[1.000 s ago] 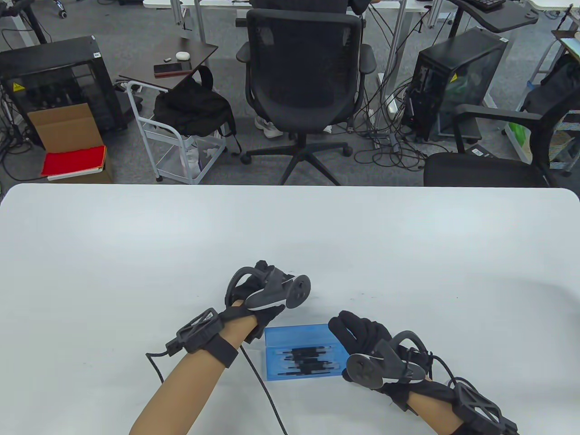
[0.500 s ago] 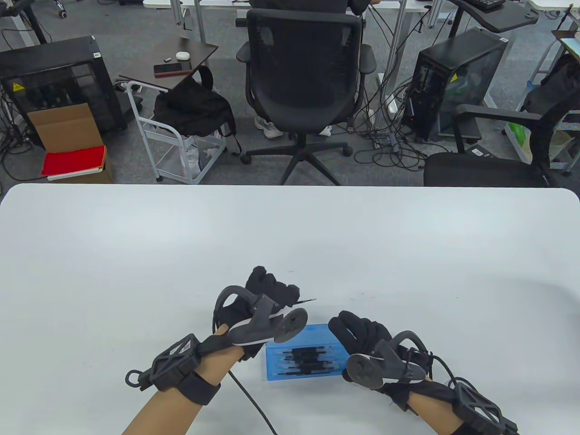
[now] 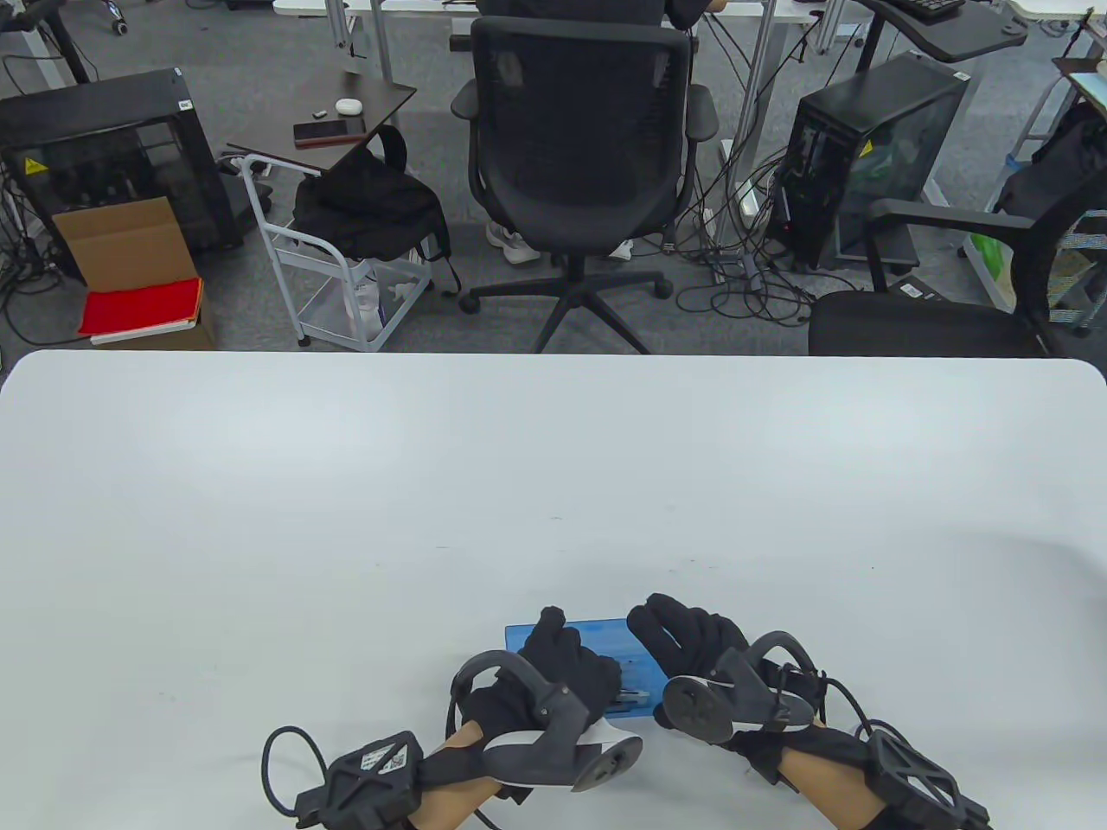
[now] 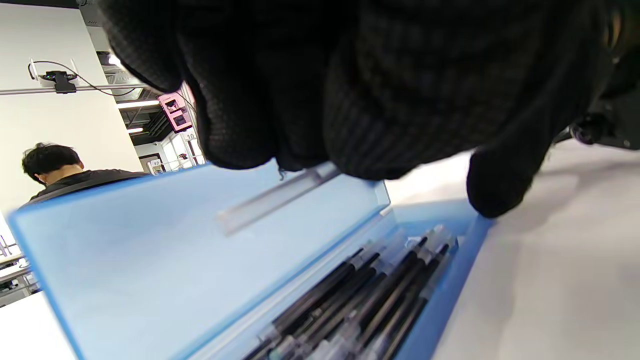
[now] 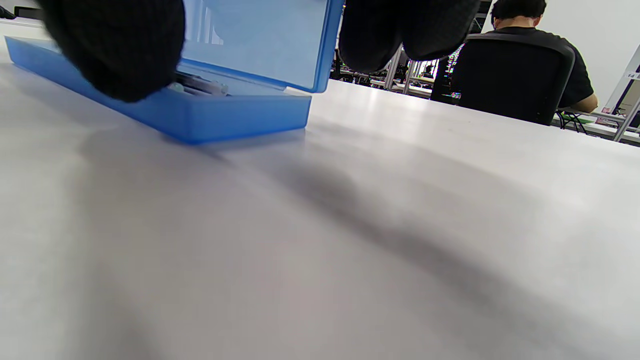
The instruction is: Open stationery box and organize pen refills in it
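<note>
The blue stationery box lies open near the table's front edge, mostly hidden under my left hand. In the left wrist view the lid stands raised, and several black pen refills lie side by side in the base. My left fingers pinch one clear refill just above the open box. My right hand holds the box's right end. Its thumb sits on the base's front wall, and its fingers are by the lid's edge.
The white table stretches wide to the left, right and far side of the box. My left glove's cable loops near the front edge. A black office chair stands beyond the far edge, and a person sits in the background.
My left hand lifted a refill from the table beyond the box and drew back toward me, and is now over the open box. The right hand and box stayed put.
</note>
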Tool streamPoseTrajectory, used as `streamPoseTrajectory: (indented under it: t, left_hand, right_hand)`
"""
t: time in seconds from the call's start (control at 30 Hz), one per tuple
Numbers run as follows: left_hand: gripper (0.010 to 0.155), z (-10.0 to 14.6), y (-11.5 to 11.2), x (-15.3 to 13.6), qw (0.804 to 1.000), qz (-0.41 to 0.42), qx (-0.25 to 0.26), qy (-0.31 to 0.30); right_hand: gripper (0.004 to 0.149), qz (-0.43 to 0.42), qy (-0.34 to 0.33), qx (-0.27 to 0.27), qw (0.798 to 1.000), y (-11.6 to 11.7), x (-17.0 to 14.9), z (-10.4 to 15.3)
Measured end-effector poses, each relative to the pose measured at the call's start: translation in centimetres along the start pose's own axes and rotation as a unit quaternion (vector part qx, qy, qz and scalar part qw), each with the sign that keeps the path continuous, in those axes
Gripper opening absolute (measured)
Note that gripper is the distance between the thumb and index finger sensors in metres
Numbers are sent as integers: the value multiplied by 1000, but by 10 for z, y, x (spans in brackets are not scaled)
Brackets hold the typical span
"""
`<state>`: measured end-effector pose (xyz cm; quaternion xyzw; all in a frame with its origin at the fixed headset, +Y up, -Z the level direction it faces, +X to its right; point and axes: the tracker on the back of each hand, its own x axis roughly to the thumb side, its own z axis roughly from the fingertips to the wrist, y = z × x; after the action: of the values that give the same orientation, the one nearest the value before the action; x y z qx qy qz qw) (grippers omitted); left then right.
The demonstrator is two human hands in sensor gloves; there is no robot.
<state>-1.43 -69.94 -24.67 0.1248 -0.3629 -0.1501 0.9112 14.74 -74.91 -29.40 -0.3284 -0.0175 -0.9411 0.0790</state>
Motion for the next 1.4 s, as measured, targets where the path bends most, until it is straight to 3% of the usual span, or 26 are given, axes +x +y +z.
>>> streamPoseTrajectory:
  t: [0.37, 0.67, 0.87, 0.97, 1.13, 1.3, 1.33, 1.4]
  left_hand:
    - [56, -7, -24, 15, 1000, -27, -9, 8]
    - [55, -3, -24, 14, 1000, -17, 4, 12]
    - [53, 12, -4, -6, 994, 60, 77, 38]
    - [52, 24, 6, -30, 983, 107, 119, 95]
    - [51, 33, -1, -58, 977, 107, 78, 168]
    - [41, 35, -13, -67, 974, 154, 31, 164]
    - [41, 34, -14, -66, 974, 157, 21, 160]
    - [41, 31, -19, -63, 977, 158, -7, 141]
  right_hand:
    - [112, 9, 1, -3, 1000, 0, 1, 2]
    - [112, 17, 5, -3, 1000, 0, 2, 3]
    - [112, 30, 7, -6, 1000, -2, 5, 4]
    - [111, 42, 7, -12, 999, -3, 7, 6]
    - [103, 21, 4, -37, 999, -10, 5, 8]
    - [84, -27, -22, -50, 998, -14, 3, 11]
    - [76, -29, -27, -41, 998, -13, 4, 11]
    - [73, -16, -29, -12, 999, -7, 5, 9]
